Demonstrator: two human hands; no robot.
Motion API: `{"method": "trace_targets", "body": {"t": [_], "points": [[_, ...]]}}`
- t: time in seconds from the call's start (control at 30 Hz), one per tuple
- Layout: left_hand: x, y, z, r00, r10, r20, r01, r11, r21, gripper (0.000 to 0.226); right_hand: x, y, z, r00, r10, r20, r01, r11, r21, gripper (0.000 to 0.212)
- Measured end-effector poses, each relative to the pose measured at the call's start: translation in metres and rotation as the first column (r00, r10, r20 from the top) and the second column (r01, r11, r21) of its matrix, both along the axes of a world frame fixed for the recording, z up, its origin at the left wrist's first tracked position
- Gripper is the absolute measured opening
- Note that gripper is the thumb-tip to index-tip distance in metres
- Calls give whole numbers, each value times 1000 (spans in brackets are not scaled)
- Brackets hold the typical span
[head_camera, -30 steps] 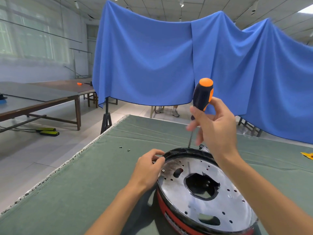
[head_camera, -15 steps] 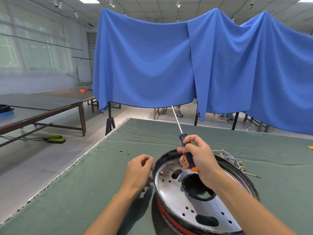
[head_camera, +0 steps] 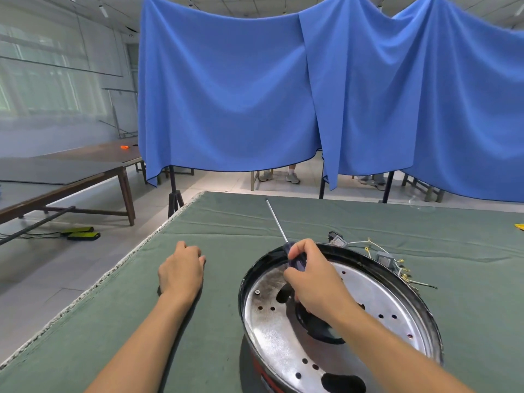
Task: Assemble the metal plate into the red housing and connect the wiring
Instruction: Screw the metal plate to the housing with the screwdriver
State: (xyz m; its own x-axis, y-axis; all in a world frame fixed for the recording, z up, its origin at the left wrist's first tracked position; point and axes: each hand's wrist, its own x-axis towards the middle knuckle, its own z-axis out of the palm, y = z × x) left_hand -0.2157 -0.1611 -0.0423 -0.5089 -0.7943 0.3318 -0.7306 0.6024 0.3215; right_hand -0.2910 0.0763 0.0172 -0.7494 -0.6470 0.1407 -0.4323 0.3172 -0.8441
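A blue cloth (head_camera: 241, 89) hung across the back of the room, above the far edge of a worktable covered in green felt (head_camera: 340, 222). On the felt, at the lower right, sat the red housing (head_camera: 259, 371), only a sliver of its red wall showing under a black rim. The round metal plate (head_camera: 272, 336) lay seated inside that rim, shiny, pierced with small holes and a large dark central opening, with one screw (head_camera: 257, 292) visible near its left edge. The right hand (head_camera: 317, 285) hovered over the plate, its fingers curled around the dark handle of a screwdriver (head_camera: 276, 219) whose thin shaft pointed up and away toward the far edge of the table. The left hand (head_camera: 181, 269) rested on the felt just left of the housing, fingers loosely curled under and holding nothing. Behind the housing, loose wiring (head_camera: 394, 260) with small connectors and yellowish terminals lay spread on the felt, apart from the plate.
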Motion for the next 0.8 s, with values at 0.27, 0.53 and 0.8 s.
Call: {"method": "trace_targets", "body": {"t": [0.27,0.53,0.8], "points": [[-3,-5,-4,995,-25,-100,28,999,21,17,6,0,0,999,33,-34,-30,996,85,23],[25,25,23,564,-12,-826,196,973,119,9,10,0,2,994,60,-89,-51,994,98,21],[32,67,46,210,322,-923,476,791,384,11,16,7,9,995,32,-91,-26,998,62,41]]}}
